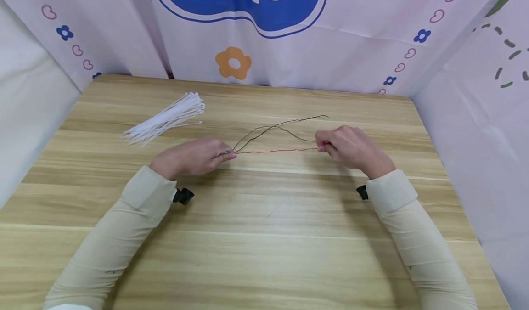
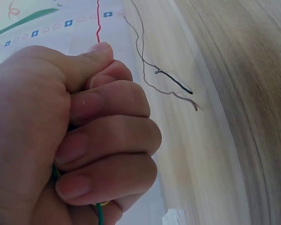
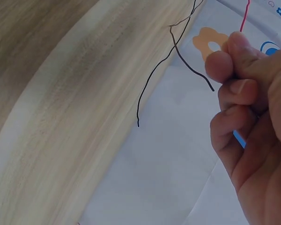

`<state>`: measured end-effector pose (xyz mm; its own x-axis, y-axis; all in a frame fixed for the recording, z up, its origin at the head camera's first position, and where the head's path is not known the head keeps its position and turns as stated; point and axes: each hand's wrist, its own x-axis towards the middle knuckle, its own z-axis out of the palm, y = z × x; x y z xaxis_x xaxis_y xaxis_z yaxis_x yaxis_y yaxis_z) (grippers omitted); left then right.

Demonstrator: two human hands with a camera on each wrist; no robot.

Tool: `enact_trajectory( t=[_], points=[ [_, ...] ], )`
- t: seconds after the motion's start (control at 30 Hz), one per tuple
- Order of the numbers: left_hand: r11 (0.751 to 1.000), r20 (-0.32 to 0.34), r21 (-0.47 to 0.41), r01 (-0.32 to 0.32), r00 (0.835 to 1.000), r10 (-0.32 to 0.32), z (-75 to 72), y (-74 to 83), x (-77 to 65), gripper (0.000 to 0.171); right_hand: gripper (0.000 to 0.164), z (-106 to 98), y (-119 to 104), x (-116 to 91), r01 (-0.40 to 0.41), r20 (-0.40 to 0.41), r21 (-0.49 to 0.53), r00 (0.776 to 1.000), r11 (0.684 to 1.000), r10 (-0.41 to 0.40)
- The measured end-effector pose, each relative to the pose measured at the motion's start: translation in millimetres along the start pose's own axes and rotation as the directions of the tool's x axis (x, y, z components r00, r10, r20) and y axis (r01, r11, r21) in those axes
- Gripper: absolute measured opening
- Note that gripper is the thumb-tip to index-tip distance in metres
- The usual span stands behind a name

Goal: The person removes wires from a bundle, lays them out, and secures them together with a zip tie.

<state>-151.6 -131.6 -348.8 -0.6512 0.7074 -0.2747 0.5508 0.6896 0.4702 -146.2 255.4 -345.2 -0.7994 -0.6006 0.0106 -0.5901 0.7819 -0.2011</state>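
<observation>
A thin red wire (image 1: 277, 151) runs nearly straight between the two hands. My left hand (image 1: 198, 156) curls around one end of a wire bundle, with thumb and index finger pinching where the strands come out. Green wire (image 2: 100, 213) shows below its little finger in the left wrist view. My right hand (image 1: 347, 147) pinches the red wire's other end between thumb and index finger. Beyond the red wire, a black wire (image 1: 254, 138) and a brown wire (image 1: 292, 134) fan out from the left hand and cross; their far ends are loose. The bundle inside the left fist is hidden.
A pile of white cable ties (image 1: 165, 119) lies at the back left of the wooden table (image 1: 264, 245). A printed cloth (image 1: 355, 20) hangs behind the table's back edge, with pale cloth at both sides.
</observation>
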Motion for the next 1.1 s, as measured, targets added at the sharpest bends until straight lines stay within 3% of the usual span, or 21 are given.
enact_trajectory(
  t=[0.5, 0.77, 1.1],
  points=[
    [0.999, 0.001, -0.02, 0.03, 1.0, -0.03, -1.4, -5.3, -1.1, 0.041, 0.027, 4.5, 2.0, 2.3, 0.028, -0.086, -0.006, 0.996, 1.0, -0.029],
    [0.998, 0.006, -0.029, 0.048, 0.999, -0.048, -2.0, -7.9, -1.4, 0.041, 0.024, 5.4, 4.8, 3.2, -0.002, -0.084, -0.007, 0.996, 1.0, 0.001],
    [0.999, 0.006, -0.037, 0.021, 1.0, -0.021, -1.7, -9.9, -0.2, 0.041, 0.024, 5.6, 9.8, 5.7, -0.019, -0.076, -0.001, 0.997, 1.0, 0.019]
  ],
)
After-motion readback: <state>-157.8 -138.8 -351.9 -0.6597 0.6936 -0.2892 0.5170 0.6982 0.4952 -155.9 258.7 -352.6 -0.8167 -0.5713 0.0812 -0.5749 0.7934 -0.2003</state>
